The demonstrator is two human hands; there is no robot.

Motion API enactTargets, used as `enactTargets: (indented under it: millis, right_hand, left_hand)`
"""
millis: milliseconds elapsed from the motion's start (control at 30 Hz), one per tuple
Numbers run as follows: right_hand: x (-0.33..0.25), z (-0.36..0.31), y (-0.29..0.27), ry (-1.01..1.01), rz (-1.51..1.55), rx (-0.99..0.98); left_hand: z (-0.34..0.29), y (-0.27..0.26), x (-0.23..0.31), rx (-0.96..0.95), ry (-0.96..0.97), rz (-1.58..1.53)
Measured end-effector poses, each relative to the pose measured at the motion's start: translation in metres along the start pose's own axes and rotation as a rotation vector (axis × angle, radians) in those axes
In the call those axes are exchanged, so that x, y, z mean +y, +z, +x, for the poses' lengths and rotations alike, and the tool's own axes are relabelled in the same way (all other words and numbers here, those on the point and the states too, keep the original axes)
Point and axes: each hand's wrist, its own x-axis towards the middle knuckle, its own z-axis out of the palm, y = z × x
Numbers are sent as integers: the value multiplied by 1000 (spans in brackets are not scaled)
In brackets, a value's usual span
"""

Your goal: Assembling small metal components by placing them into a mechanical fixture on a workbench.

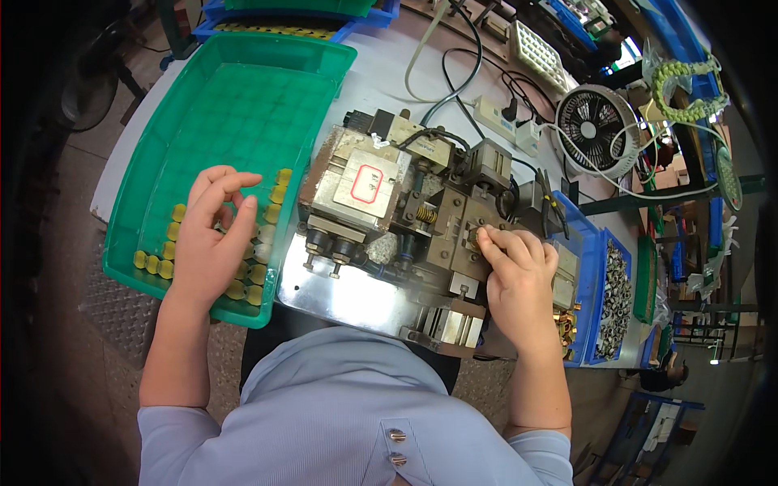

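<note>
My left hand (pixel 212 235) hovers over the near part of a green tray (pixel 227 89), its fingers curved and the thumb apart from them, with nothing visible between. Below and around it, several small yellowish six-sided pieces (pixel 271 212) stand in rows in the tray. At the metal machine fixture (pixel 446 231), my right hand (pixel 520 279) is closed in a pinch, thumb and forefinger at the block's right side. Whatever sits between those fingertips is mostly hidden. To the left of the block is a square metal unit (pixel 361 182) with a red outlined mark.
Right of the machine, a blue bin (pixel 613 296) holds many small metal parts, and brass-coloured pieces (pixel 566 328) lie beside my right wrist. Pliers (pixel 555 209), a fan (pixel 596 130), a power strip (pixel 502 121) and loose cables lie behind. Blue trays (pixel 381 16) stand at the far left.
</note>
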Motion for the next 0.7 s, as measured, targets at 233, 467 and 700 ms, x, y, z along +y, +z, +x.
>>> enactTargets:
  millis: [233, 467, 700]
  right_hand:
    - [1, 0, 5, 17, 4, -2]
    - [5, -8, 1, 25, 71, 101]
    - [80, -74, -26, 453, 264, 547]
  left_hand:
    - [22, 14, 50, -126, 243, 24]
    - [51, 126, 92, -372, 846, 53]
    - [64, 176, 88, -725, 887, 399]
